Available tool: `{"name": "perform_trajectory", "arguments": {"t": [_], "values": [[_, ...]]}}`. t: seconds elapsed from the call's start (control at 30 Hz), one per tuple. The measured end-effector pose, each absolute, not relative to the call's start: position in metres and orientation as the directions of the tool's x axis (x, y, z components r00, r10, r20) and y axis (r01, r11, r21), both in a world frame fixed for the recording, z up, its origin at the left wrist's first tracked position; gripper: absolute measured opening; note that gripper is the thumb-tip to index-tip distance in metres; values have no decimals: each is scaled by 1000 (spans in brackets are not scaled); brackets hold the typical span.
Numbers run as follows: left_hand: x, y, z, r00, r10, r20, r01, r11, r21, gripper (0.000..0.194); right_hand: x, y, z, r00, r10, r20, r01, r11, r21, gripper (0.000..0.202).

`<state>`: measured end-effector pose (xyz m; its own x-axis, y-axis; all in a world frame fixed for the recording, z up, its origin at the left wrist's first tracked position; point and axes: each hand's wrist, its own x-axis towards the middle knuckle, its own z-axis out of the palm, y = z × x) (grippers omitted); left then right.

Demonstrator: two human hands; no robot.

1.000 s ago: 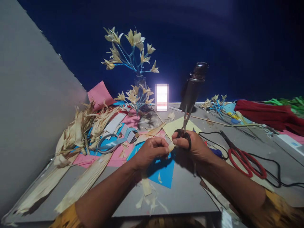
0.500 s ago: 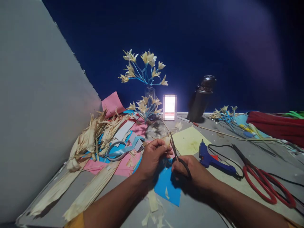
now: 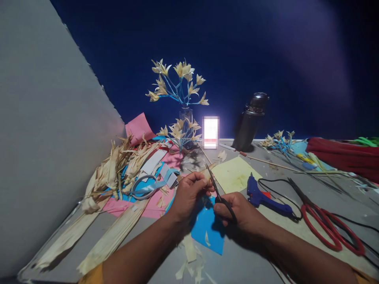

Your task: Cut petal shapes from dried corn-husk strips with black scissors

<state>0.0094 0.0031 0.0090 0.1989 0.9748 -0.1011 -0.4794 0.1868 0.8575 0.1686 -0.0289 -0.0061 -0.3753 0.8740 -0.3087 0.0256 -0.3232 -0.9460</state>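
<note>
Near the middle of the table, my left hand point(image 3: 191, 193) pinches a small pale piece of husk point(image 3: 209, 173) between thumb and fingers. My right hand point(image 3: 233, 209) is wrapped round the black handles of small scissors point(image 3: 214, 183), whose blades point up and left against the husk piece. Below both hands lies a blue sheet point(image 3: 209, 232), with pale cut scraps point(image 3: 191, 252) in front of it. Behind the hands, a glass bottle point(image 3: 186, 118) holds pale flowers point(image 3: 183, 70) on blue stems.
Dried husks point(image 3: 114, 169) and a tape roll point(image 3: 144, 187) lie left. At right are a blue glue gun point(image 3: 266, 201), red-handled scissors point(image 3: 322, 221) and yellow paper point(image 3: 237, 173). A flask point(image 3: 248, 122) and a bright blurred rectangle point(image 3: 211, 132) stand at the back.
The scissors in my right hand have tilted a little further left, their blades now over the husk piece. The whole view has shifted slightly.
</note>
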Motion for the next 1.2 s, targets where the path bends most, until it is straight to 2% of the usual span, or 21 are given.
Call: {"name": "perform_trajectory", "arguments": {"t": [0.2, 0.33, 0.47, 0.6, 0.8, 0.93, 1.07, 1.2], "values": [[8, 3, 15, 219, 964, -152, -464, 240, 853, 16, 166, -31, -7, -388, 856, -343, -110, -412, -904, 39], [6, 3, 19, 257, 943, -212, -413, 306, 858, 15, 168, -27, 4, -289, 903, -317, -220, -385, -896, 37], [4, 5, 15, 350, 906, -238, -335, 358, 872, 12, 176, -20, 15, -124, 949, -291, -209, -312, -927, 47], [4, 4, 11, 408, 879, -247, -297, 383, 875, 12, 180, -20, 16, -136, 953, -270, -228, -296, -928, 45], [7, 1, 14, 458, 857, -239, -372, 428, 824, 17, 179, -21, 12, -91, 977, -195, -221, -211, -952, 37], [11, 0, 13, 393, 885, -248, -423, 414, 806, 23, 177, -21, 11, -34, 986, -162, -233, -165, -958, 36], [8, 3, 16, 345, 907, -243, -450, 387, 804, 22, 178, -20, 11, -175, 966, -191, -170, -221, -960, 33], [1, 8, 22, 290, 939, -187, -473, 310, 824, 19, 180, -18, 11, -388, 890, -240, 82, -226, -971, 33]]}}
